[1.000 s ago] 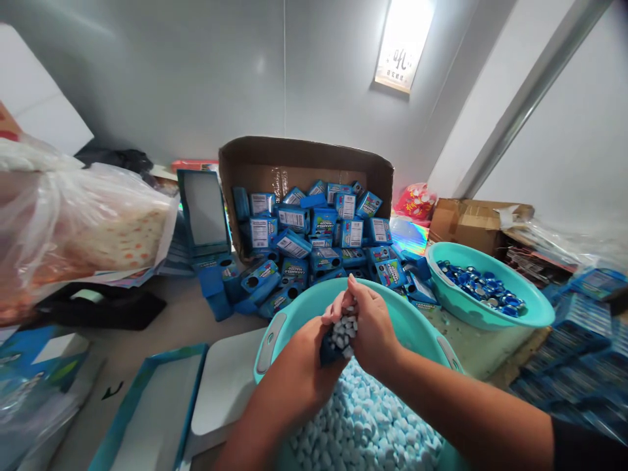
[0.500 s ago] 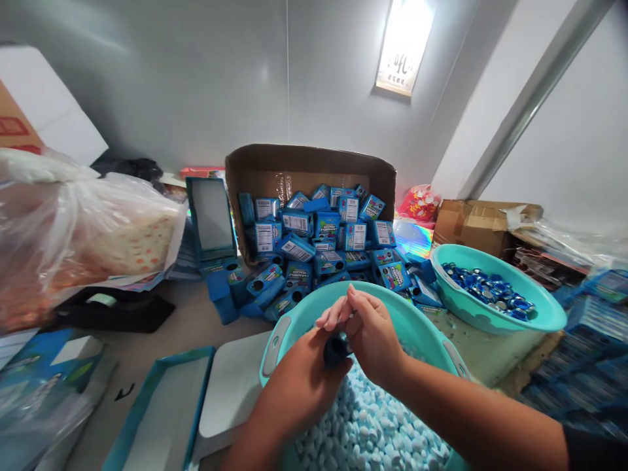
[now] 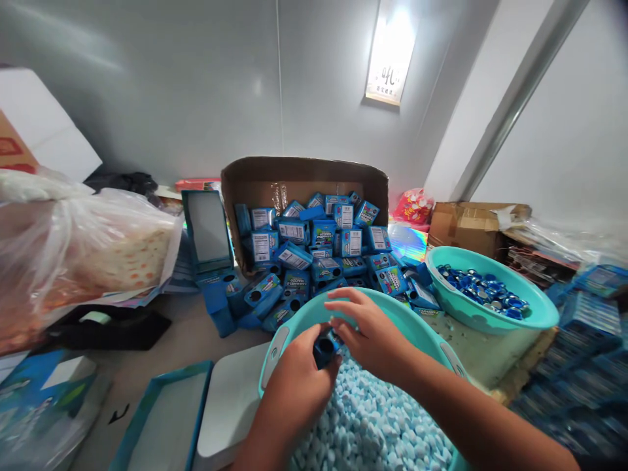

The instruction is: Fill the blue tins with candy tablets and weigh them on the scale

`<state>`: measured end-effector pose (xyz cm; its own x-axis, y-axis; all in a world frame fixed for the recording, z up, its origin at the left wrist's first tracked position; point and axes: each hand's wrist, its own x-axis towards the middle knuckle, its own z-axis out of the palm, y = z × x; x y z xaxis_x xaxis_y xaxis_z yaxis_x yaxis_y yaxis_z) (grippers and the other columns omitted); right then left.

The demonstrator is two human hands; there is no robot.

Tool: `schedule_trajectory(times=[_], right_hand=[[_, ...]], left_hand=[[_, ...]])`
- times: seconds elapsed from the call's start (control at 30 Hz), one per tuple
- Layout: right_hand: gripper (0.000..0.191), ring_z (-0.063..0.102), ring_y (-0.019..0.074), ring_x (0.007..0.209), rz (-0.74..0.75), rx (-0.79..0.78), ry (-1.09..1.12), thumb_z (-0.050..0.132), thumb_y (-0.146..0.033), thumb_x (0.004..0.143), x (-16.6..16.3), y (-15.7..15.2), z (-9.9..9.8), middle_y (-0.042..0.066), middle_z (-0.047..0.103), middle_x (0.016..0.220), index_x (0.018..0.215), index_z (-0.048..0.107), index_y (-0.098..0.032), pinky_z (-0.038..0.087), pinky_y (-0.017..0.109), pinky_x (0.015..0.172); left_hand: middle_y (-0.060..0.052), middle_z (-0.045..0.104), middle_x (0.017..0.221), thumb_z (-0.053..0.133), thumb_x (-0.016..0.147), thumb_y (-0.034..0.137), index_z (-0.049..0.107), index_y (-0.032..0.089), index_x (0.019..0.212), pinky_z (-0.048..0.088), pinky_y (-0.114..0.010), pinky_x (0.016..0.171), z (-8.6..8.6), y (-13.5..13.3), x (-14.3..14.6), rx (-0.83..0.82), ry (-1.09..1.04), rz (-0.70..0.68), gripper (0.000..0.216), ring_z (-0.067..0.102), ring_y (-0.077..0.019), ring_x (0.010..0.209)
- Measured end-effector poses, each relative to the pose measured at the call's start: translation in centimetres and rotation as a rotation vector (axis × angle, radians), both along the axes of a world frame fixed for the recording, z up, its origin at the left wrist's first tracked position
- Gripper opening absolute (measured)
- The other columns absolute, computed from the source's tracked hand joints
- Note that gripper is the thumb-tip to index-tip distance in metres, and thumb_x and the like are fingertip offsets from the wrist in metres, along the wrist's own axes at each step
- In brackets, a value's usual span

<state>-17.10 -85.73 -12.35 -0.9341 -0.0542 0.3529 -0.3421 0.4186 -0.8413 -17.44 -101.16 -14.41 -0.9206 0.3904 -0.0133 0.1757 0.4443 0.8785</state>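
Note:
My left hand (image 3: 299,373) is wrapped round a small blue candy box (image 3: 324,350), whose dark round hole faces me. Close against the box's far right side is my right hand (image 3: 370,333), its fingers spread and the fingertips near the top edge; whether they touch it I cannot tell. Both hands are over a turquoise basin (image 3: 282,335) holding a heap of pale blue and white candies (image 3: 373,418). Behind the basin, many similar blue boxes (image 3: 296,281) spill out of a cardboard carton (image 3: 304,169) lying on its side.
At the right stands a second turquoise basin (image 3: 490,324) with shiny blue caps or wrapped pieces (image 3: 483,288). On the left are a white scale-like slab (image 3: 233,396), a shallow blue-edged tray (image 3: 164,418), a black tape dispenser (image 3: 108,327) and a plastic bag (image 3: 88,242).
My right hand's fingers have gone from cupped over the box to spread apart. The box shows more plainly in my left hand, with its hole visible. The camera view has shifted slightly.

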Motion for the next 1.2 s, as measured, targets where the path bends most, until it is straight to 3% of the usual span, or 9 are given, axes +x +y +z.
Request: schedule_trajectory(times=[0.07, 0.13, 0.27, 0.43, 0.6, 0.73, 0.97, 1.2], right_hand=[[0.018, 0.060, 0.0230, 0.092, -0.065, 0.246, 0.020, 0.064, -0.016, 0.082, 0.0, 1.1, 0.1, 0.007, 0.070, 0.095, 0.086, 0.079, -0.026, 0.042, 0.038, 0.084], [0.020, 0.057, 0.0196, 0.076, -0.086, 0.390, -0.035, 0.061, -0.013, 0.082, 0.1, 1.7, 0.0, 0.005, 0.066, 0.077, 0.072, 0.076, -0.023, 0.040, 0.034, 0.071], [0.027, 0.053, 0.0160, 0.065, -0.083, 0.481, -0.084, 0.056, -0.011, 0.085, 0.1, 1.3, -0.5, 0.005, 0.062, 0.072, 0.067, 0.074, -0.020, 0.033, 0.031, 0.060], [0.025, 0.055, 0.0152, 0.065, -0.006, 0.342, 0.016, 0.058, -0.009, 0.082, -0.1, 0.7, -0.8, 0.003, 0.063, 0.069, 0.068, 0.075, -0.022, 0.036, 0.029, 0.059], [0.016, 0.055, 0.0124, 0.064, 0.046, 0.319, -0.131, 0.064, -0.013, 0.079, 0.0, 0.5, -0.5, 0.001, 0.063, 0.072, 0.066, 0.072, -0.019, 0.039, 0.026, 0.057], [0.013, 0.062, 0.0142, 0.071, 0.094, 0.138, -0.209, 0.067, -0.010, 0.073, 0.2, 0.1, -0.5, 0.002, 0.069, 0.081, 0.079, 0.075, -0.017, 0.048, 0.027, 0.065], [0.012, 0.064, 0.0157, 0.071, 0.140, -0.150, -0.247, 0.071, -0.017, 0.070, -0.4, 0.0, -1.5, 0.003, 0.073, 0.078, 0.082, 0.073, -0.017, 0.052, 0.029, 0.067], [0.017, 0.061, 0.0142, 0.067, 0.152, -0.223, -0.260, 0.072, -0.018, 0.066, -0.7, -0.2, -1.9, 0.001, 0.067, 0.074, 0.083, 0.070, -0.016, 0.049, 0.027, 0.062]], left_hand=[[-0.011, 0.065, 0.131, 0.059, 0.080, 0.027, 0.059, 0.018, 0.130, 0.044, -0.043, 0.104, -0.1, 0.1, 0.0, -0.017, -0.021, 0.041, 0.051, 0.059, -0.0288, 0.122], [-0.012, 0.061, 0.137, 0.059, 0.080, 0.029, 0.056, 0.016, 0.133, 0.039, -0.045, 0.110, -0.3, 0.1, 0.0, -0.046, -0.025, 0.055, 0.054, 0.054, -0.0289, 0.129], [-0.013, 0.059, 0.139, 0.058, 0.082, 0.028, 0.055, 0.014, 0.135, 0.037, -0.045, 0.112, -0.5, 0.2, 0.0, -0.064, -0.027, 0.046, 0.055, 0.053, -0.0272, 0.130], [-0.014, 0.059, 0.140, 0.057, 0.083, 0.027, 0.055, 0.013, 0.135, 0.037, -0.046, 0.112, -0.2, 0.0, 0.0, -0.097, 0.040, 0.021, 0.054, 0.052, -0.0276, 0.130], [-0.009, 0.066, 0.130, 0.057, 0.080, 0.020, 0.062, 0.021, 0.126, 0.044, -0.041, 0.104, 0.3, 0.1, 0.2, -0.031, 0.066, -0.020, 0.046, 0.058, -0.0258, 0.122], [-0.009, 0.069, 0.124, 0.054, 0.082, 0.020, 0.065, 0.022, 0.122, 0.048, -0.038, 0.096, 0.3, 0.1, 0.3, 0.024, 0.083, -0.029, 0.041, 0.062, -0.0256, 0.115], [-0.008, 0.070, 0.116, 0.059, 0.083, 0.027, 0.066, 0.022, 0.114, 0.048, -0.040, 0.092, -0.4, 0.2, -0.1, 0.037, 0.071, 0.021, 0.033, 0.064, -0.0270, 0.108], [-0.009, 0.071, 0.115, 0.061, 0.079, 0.027, 0.067, 0.021, 0.111, 0.048, -0.041, 0.092, -0.5, 0.2, -0.1, 0.012, 0.070, 0.040, 0.032, 0.065, -0.0284, 0.108]])
